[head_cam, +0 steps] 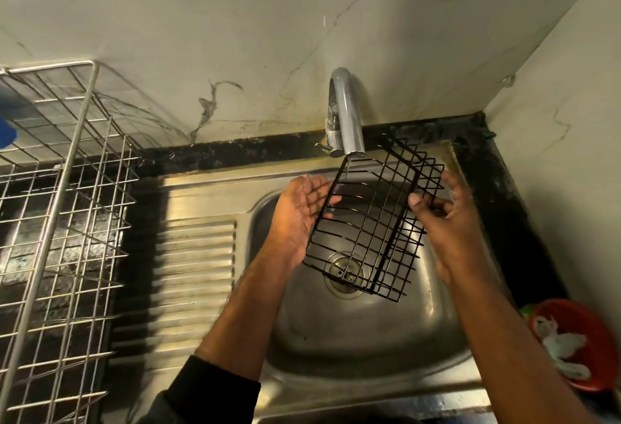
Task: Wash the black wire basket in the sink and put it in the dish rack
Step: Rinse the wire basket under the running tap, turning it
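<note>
The sink takes up the middle of what I see, a steel basin with a ribbed draining board on its left side and dark stone along its back edge. To the left of that board stands the dish rack, a big silver wire frame — nothing black sits in it, so the last part of the job is not done.

I am holding the black wire basket over the basin, tilted, its upper end near the back edge of the sink right under the mouth of the tap, its lower end hanging above the drain. A thin stream seems to run from the spout onto the top wires, though it is faint and I would not swear to how strong it is.

My right hand is clamped on the basket's right side, thumb on the front, fingers curled round the wires behind. My left hand is spread flat, fingers apart, palm laid against the basket's left rim — steadying or rubbing, not gripping.

I see no suds and no sponge. My guess is that I am in the rinsing stage, somewhere past the middle. What is left, as I judge it: finish wetting every side, shake off the water, then carry the basket left across the draining board and set it in the rack.

At the sink's near right corner sits a small red bowl with white scraps in it.
</note>
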Tool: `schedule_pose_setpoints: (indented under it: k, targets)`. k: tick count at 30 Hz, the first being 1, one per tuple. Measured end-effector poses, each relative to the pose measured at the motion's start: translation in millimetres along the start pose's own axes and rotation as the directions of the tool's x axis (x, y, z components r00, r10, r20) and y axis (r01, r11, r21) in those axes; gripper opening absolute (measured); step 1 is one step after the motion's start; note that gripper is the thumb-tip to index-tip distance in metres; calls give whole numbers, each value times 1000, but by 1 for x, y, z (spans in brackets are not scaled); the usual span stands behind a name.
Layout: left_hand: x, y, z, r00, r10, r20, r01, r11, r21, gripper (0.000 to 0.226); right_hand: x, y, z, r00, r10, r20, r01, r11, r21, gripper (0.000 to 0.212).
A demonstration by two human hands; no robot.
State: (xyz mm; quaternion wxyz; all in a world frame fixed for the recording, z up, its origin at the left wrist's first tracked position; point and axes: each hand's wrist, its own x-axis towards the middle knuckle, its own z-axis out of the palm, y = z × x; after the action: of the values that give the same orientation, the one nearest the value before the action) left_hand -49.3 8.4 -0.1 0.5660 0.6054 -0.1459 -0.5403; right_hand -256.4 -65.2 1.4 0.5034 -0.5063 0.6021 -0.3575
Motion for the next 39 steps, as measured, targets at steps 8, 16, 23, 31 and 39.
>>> schedule_pose_setpoints:
  k: [8,16,23,31,39]
  targets:
    - [11,5,11,999,-28,39,32,991,-126,56,5,-3,-8,985,154,-77,-139,975,174,66]
    - [24,9,14,994,-106,33,110,969,-219,51,11,-2,-9,974,211,-79,-191,959,212,63]
    - [32,6,10,994,-95,53,105,968,-230,50,18,-5,-5,977,203,-67,-186,962,200,66]
    - [26,-2,5,995,-100,20,102,952,-288,48,17,1,0,984,162,-77,-145,972,185,63]
    - [25,-4,-1,996,-87,25,91,942,-322,50,14,-2,4,989,132,-70,-120,979,163,65]
